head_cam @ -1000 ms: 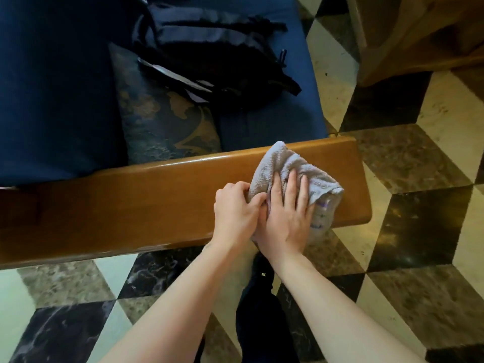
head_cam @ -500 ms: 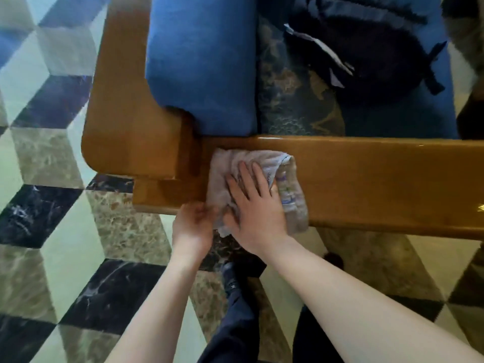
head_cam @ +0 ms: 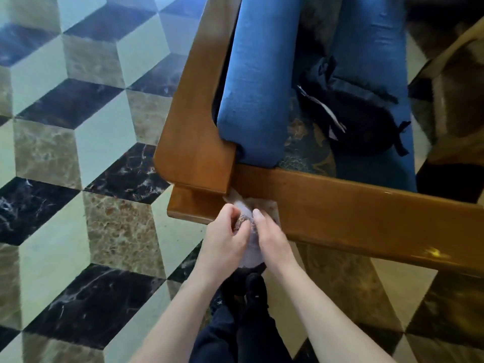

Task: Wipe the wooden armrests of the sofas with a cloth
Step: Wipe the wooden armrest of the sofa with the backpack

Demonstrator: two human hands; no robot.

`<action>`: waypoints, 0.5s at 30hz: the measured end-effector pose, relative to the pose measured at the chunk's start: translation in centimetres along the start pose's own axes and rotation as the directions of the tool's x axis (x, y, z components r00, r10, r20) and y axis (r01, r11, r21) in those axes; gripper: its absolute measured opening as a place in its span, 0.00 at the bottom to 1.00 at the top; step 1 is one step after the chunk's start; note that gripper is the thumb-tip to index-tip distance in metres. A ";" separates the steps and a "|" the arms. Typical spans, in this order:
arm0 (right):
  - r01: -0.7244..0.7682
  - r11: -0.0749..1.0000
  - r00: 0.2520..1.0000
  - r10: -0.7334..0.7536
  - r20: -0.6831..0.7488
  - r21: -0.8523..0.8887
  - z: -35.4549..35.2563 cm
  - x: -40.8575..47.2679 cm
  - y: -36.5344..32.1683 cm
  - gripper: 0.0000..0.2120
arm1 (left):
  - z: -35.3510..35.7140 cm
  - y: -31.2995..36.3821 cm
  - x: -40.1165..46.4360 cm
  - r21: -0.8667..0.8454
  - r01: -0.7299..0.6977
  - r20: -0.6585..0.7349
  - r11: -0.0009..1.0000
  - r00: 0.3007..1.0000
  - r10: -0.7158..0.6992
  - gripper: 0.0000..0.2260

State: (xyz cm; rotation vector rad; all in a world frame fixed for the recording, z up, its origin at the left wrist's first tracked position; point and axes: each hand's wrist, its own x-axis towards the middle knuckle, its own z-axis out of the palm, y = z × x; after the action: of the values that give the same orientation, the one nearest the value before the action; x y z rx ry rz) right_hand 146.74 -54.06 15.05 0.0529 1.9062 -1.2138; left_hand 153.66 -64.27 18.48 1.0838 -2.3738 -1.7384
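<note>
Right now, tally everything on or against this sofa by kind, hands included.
Hands: 2, left hand and right hand, both gripping the cloth
Cloth: 1, at the wooden armrest
Blue cushions: 2
Patterned cushion: 1
Black bag: 1
Total: 7

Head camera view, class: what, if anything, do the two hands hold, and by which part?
Both the left hand and right hand grip the cloth, bunched at its near end against the armrest.
</note>
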 end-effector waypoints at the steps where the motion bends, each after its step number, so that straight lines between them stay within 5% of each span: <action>1: -0.099 0.984 0.995 0.095 0.035 0.151 0.0 -0.6 -0.5 0.21 | -0.2 1.6 -0.9 0.024 -0.031 0.004 0.999 1.000 0.031 0.09; 5: -0.317 0.853 0.946 0.254 0.201 0.414 0.9 -3.7 -2.6 0.24 | -2.6 6.3 -4.4 0.065 -0.055 -0.004 0.996 0.998 0.055 0.06; 11: -0.388 0.722 0.889 0.129 0.440 0.573 4.2 -7.8 -9.6 0.27 | -9.8 11.6 -7.6 0.203 -0.100 -0.096 0.974 0.988 0.121 0.04; 15: -0.395 0.704 0.844 0.025 0.536 0.590 8.9 -9.1 -15.3 0.28 | -16.5 12.9 -8.1 0.102 -0.097 -0.263 0.990 0.957 0.121 0.05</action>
State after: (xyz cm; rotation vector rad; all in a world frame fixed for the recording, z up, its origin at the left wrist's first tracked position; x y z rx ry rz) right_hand 151.32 -65.44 30.72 0.3271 0.8935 -1.5292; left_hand 159.48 -71.95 38.76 1.0953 -2.3112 -1.3654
